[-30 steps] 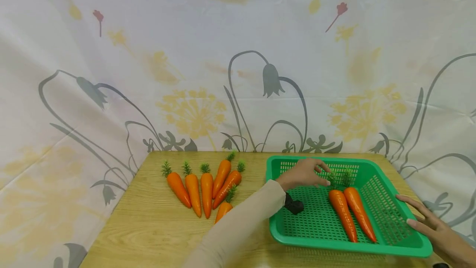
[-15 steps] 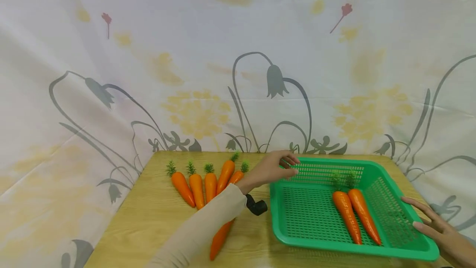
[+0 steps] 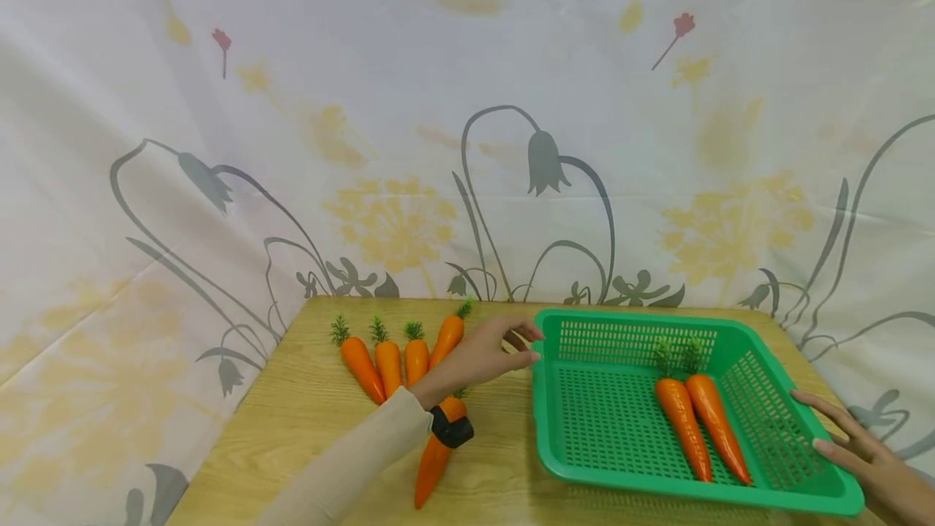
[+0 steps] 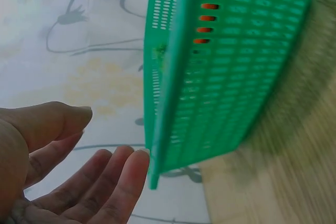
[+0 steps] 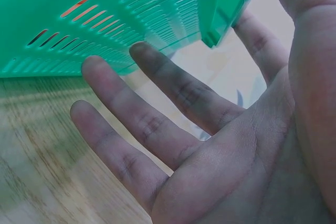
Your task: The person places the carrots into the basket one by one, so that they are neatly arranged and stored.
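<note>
My left hand (image 3: 491, 351) hovers beside the left rim of a green plastic basket (image 3: 621, 484), its fingers loosely bent and nothing between them. In the left wrist view its fingertips come right up to the basket's rim. Two orange carrots (image 3: 682, 428) with leafy green tops lie side by side in the basket's right half. My right hand (image 3: 865, 461) rests its thumb and a finger at the basket's right rim. The right wrist view shows several fingers (image 5: 152, 124) stretched out along the outer wall.
On the left of the wooden table (image 3: 270, 428) several more carrots (image 3: 363, 368) lie in a fanned row, partly hidden by my left arm. A separate carrot (image 3: 433, 473) lies nearer, under the wrist's black strap-on device (image 3: 451, 427). A flower-patterned curtain (image 3: 365, 104) hangs behind.
My left hand has moved left, out of the basket and past its left rim, empty all along. The right hand has stayed at the right rim. Both carrots stay put in the basket.
</note>
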`<act>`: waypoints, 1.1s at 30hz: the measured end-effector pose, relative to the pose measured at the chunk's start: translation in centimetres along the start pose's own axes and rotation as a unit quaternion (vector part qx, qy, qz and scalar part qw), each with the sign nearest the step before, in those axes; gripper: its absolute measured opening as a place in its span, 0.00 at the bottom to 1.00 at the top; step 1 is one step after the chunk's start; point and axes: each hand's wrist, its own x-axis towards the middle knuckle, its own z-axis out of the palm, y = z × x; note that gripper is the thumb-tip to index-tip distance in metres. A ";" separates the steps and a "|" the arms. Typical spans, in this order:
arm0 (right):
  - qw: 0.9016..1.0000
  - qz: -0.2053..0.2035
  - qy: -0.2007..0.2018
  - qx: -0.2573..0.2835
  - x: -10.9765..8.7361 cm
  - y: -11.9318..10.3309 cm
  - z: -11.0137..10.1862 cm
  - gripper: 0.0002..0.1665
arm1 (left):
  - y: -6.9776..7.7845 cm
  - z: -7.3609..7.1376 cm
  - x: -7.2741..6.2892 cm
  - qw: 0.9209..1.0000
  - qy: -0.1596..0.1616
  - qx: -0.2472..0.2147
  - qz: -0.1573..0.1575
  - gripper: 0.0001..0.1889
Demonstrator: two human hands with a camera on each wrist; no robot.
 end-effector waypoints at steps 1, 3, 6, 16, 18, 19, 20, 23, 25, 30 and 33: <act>1.000 -0.001 0.002 -0.004 0.0 0.0 0.0 0.40 | -0.2 -0.1 -0.4 1.000 0.001 0.006 -0.003 0.12; 1.000 -0.005 0.007 -0.010 0.0 0.1 0.0 0.40 | -0.7 -0.3 -1.2 1.000 0.004 0.018 -0.005 0.13; 1.000 -0.012 0.011 -0.016 0.0 0.1 0.2 0.40 | -1.6 -0.7 -2.5 0.999 0.007 0.036 -0.005 0.12; 0.999 -0.019 0.018 -0.022 0.0 0.1 0.3 0.40 | -4.3 -1.7 -6.2 0.998 0.022 0.036 -0.044 0.11; 0.999 -0.015 0.020 -0.021 0.1 0.0 0.3 0.40 | -4.7 -1.8 -6.8 0.998 0.025 0.031 -0.048 0.11; 1.000 -0.013 0.020 -0.021 0.1 0.0 0.2 0.40 | -4.9 -1.8 -7.1 0.998 0.026 0.032 -0.049 0.11; 0.999 -0.013 0.020 -0.021 0.1 0.0 0.2 0.40 | -5.2 -1.9 -7.4 0.998 0.026 0.030 -0.050 0.11; 0.999 -0.016 0.019 -0.022 0.1 0.1 0.2 0.40 | -5.8 -1.9 -8.2 0.998 0.023 0.025 -0.055 0.11; 0.999 -0.018 0.018 -0.021 0.1 0.1 0.2 0.40 | -6.2 -1.9 -8.7 0.998 0.018 0.030 -0.055 0.12; 1.000 -0.016 0.016 -0.020 0.0 0.2 0.2 0.40 | -7.3 -1.7 -9.8 0.997 0.015 0.063 -0.046 0.13; 1.000 -0.012 0.014 -0.019 0.1 0.2 0.2 0.40 | -7.8 -1.6 -10.2 0.994 0.015 0.093 -0.050 0.14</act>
